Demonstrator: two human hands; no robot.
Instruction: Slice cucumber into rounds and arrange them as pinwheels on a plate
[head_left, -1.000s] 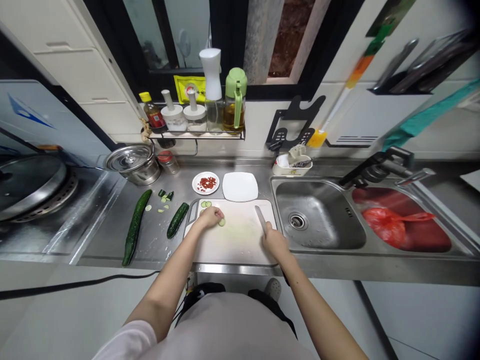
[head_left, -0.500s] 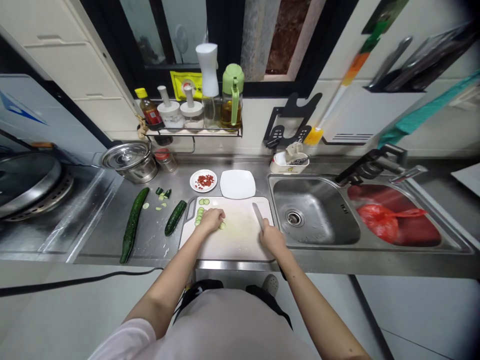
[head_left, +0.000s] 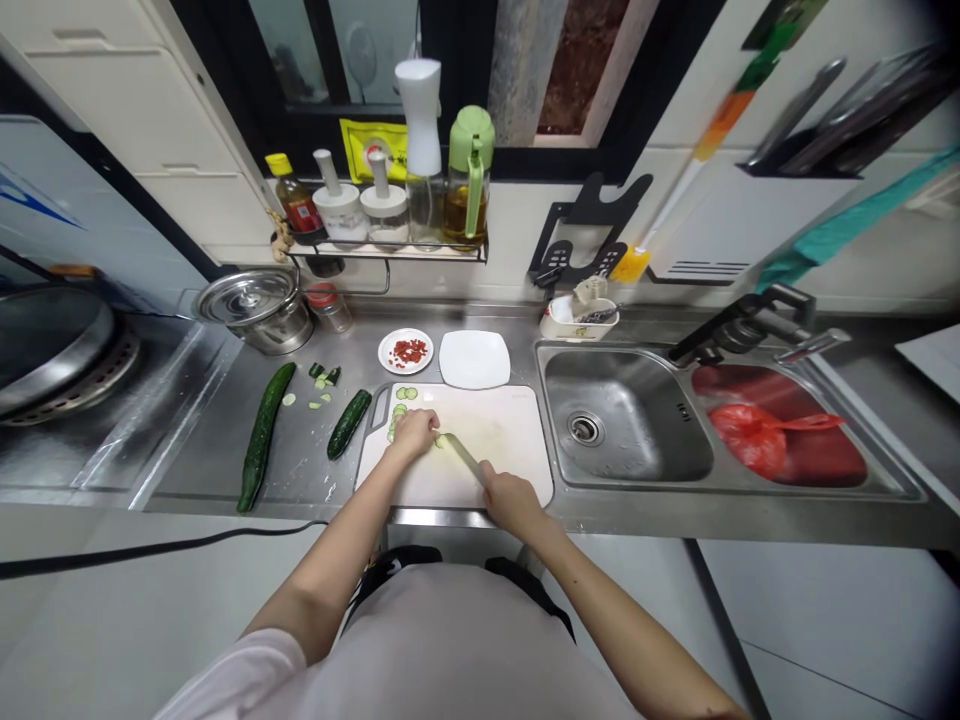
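My right hand (head_left: 510, 500) grips a knife (head_left: 466, 460), its blade slanting up and left over the white cutting board (head_left: 510, 425). Close to the knife tip lies a cucumber slice (head_left: 442, 441). My left hand (head_left: 415, 434) rests on the board's left half with its fingers curled; whatever is under them is hidden. More cucumber slices (head_left: 406, 393) lie along the board's left side, partly covered by that hand. A cut cucumber (head_left: 349, 424) sits left of the board, and a long whole cucumber (head_left: 265, 436) farther left.
Behind the board stand a plate of chopped red pieces (head_left: 406, 335) and a white square plate (head_left: 474, 360). Cucumber scraps (head_left: 324, 376) lie on the steel counter. A sink (head_left: 626, 420) adjoins the board on the right; a lidded pot (head_left: 259, 310) stands back left.
My right hand has brought the knife left across the board, its tip now by the slice near my left hand. My left hand has shifted slightly left. The view has moved slightly.
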